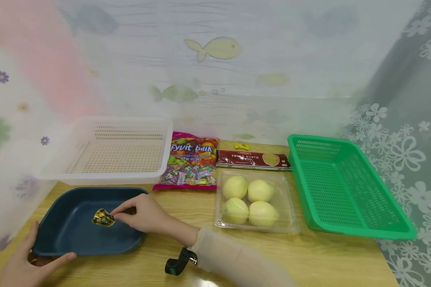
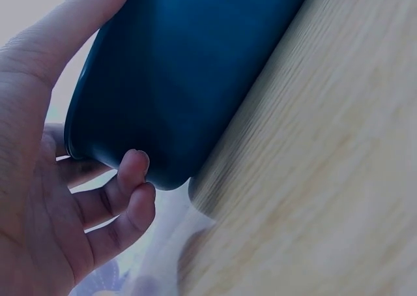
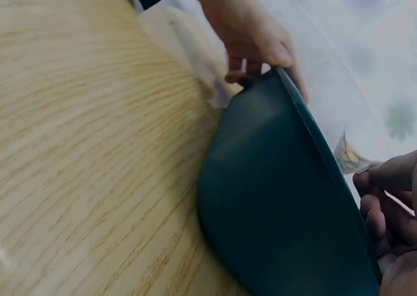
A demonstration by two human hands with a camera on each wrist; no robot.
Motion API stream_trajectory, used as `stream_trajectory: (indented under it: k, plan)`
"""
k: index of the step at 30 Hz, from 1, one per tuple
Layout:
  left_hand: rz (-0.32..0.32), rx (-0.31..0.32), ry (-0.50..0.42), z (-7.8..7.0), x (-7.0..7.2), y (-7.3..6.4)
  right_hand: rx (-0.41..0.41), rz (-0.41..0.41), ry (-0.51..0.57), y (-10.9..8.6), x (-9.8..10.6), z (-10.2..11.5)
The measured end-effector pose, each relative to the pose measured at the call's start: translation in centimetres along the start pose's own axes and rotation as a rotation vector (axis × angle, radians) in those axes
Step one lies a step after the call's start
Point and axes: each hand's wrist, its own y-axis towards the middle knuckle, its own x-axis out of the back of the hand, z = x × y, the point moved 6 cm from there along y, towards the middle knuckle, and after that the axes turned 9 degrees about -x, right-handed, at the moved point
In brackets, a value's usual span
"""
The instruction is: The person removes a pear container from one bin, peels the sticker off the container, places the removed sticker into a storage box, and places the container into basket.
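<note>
Right hand (image 1: 143, 215): thumb and fingertips pinching one small packet (image 1: 103, 218), glossy, crinkled, black and gold. Beneath the packet: basin (image 1: 89, 239), smooth, dark blue, round-cornered, its rim gripped by left hand (image 1: 25, 263). Right of right hand: clear plastic box (image 1: 283, 187), four round pale fruits (image 1: 260, 213) inside. Beyond: printed candy bag (image 1: 190, 159). Packet lettering hard to read; left hand cut off in head view, fingers partly hidden behind rim.

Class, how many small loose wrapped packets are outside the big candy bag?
2: a black-and-gold packet, pinched by the right hand over the blue basin, and a yellow packet behind the red spaghetti pack. More could be hidden.
</note>
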Motion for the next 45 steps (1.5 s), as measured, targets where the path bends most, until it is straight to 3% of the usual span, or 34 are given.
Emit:
stream_trajectory:
  k: [2, 7, 11, 17, 23, 36, 45]
  plan:
    - [-0.002, 0.012, 0.017, 0.12, 0.14, -0.17, 0.004, -0.016, 0.001, -0.04, 0.0, -0.09]
    - [-0.024, -0.03, 0.034, -0.22, 0.35, -0.36, -0.016, -0.033, 0.03, -0.13, -0.02, -0.33]
    - [-0.047, -0.048, 0.037, -0.53, 0.47, -0.44, -0.016, -0.034, -0.027, -0.17, -0.34, -0.19]
    - [0.015, 0.003, 0.044, -0.55, 0.58, -0.31, 0.032, -0.046, -0.119, -0.24, -0.59, 0.29]
    - [0.049, 0.025, 0.048, -0.59, 0.61, -0.21, 0.024, -0.05, -0.061, -0.17, -0.49, 0.06]
    - [0.029, 0.076, 0.038, -0.1, 0.37, -0.58, -0.038, -0.035, 0.06, -0.16, -0.59, -0.36]
    - [0.016, 0.011, 0.04, -0.44, 0.41, -0.51, -0.008, -0.061, 0.121, -0.23, -0.31, -0.37]
